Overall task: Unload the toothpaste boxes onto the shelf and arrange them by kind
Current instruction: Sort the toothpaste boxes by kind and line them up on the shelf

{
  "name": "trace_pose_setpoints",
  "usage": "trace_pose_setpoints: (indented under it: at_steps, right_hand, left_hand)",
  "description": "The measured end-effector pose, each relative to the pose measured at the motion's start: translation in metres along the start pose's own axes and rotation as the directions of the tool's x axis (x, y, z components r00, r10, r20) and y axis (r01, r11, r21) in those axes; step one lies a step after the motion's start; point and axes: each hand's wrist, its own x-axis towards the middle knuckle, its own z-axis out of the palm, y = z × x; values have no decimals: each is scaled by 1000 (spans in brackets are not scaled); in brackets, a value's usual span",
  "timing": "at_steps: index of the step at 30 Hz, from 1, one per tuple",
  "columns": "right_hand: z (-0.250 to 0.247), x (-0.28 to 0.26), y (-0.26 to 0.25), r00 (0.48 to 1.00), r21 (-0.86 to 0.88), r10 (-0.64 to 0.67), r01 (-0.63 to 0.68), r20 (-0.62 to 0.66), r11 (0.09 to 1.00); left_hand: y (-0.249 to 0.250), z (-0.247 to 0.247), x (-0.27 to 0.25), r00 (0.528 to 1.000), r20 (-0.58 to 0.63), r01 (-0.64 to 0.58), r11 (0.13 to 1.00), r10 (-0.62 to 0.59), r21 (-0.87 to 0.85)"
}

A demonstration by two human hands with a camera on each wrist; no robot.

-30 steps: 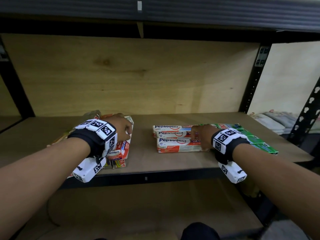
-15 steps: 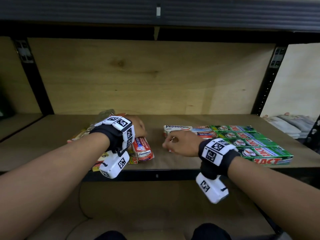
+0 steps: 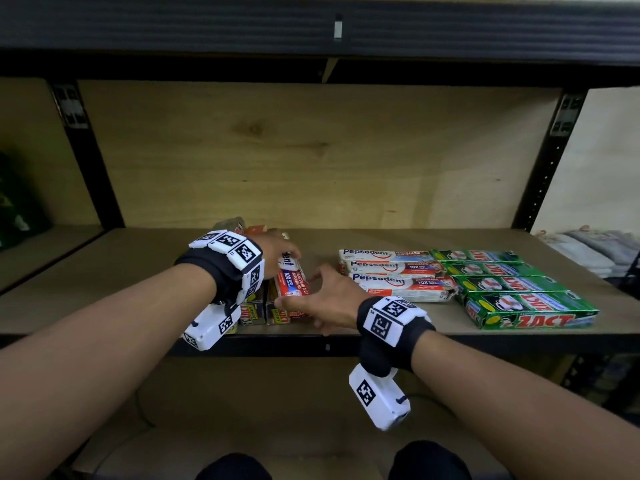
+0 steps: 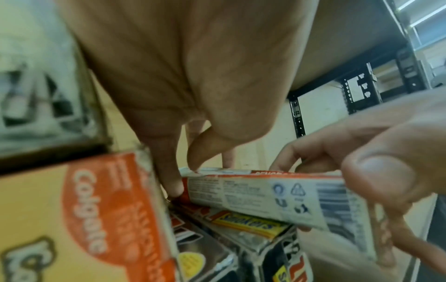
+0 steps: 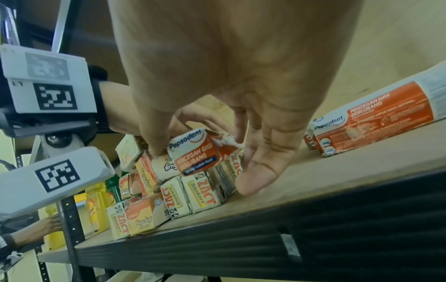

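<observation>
A red-and-white Pepsodent box [image 3: 292, 284] lies on top of a pile of Zact Smokers and Colgate boxes [image 3: 256, 311] at the shelf's [image 3: 138, 289] front left. My left hand [image 3: 277, 249] holds its far end with curled fingertips [image 4: 171, 185]. My right hand [image 3: 304, 289] pinches its near end between thumb [image 4: 376, 181] and fingers. In the right wrist view the Pepsodent box [image 5: 195, 154] sits between my finger and thumb, above the Zact Smokers boxes [image 5: 193, 192]. To the right, Pepsodent boxes [image 3: 394, 275] lie in a row beside a row of green Zact boxes [image 3: 512, 289].
Black uprights [image 3: 93, 161] [image 3: 547, 161] frame the bay and a dark beam [image 3: 311, 29] runs overhead. Folded cloths [image 3: 588, 251] lie in the bay to the right. Yellow bottles [image 5: 94, 209] stand left of the pile. Bare wood stretches behind the rows.
My right hand has left the Pepsodent row and moved left to grip the near end of the box on the pile. My left hand stays on that box's far end.
</observation>
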Motion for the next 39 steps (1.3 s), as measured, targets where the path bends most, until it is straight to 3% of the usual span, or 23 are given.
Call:
trace_pose_setpoints:
  at_steps: [8,17,20,24,35,39]
  right_hand:
    - [-24,-15,5,996,-222,-69,56,-51,973]
    - [-82,-47,41,1000,-325,19,-13,13,946]
    - [-97,-56,52,999,-459,45,-47,-16,887]
    - [-116,-64,67,996,-626,45,-80,-71,776]
    - [-152,-60,109,988,-740,139,-143,-67,657]
    - [-158,-61,116,991,-724,137,-97,-4,683]
  left_hand:
    - [3,7,-1,991,-43,-131,991,130,-9]
    - [17,-2,7,984,-10,-178,984,178,-7]
    - [34,1,11,978,-36,-207,978,206,-13]
    - [65,11,18,974,25,-223,975,223,1]
    - [109,29,28,959,-20,-280,944,282,-176]
    - [111,32,33,959,-27,-280,937,281,-209]
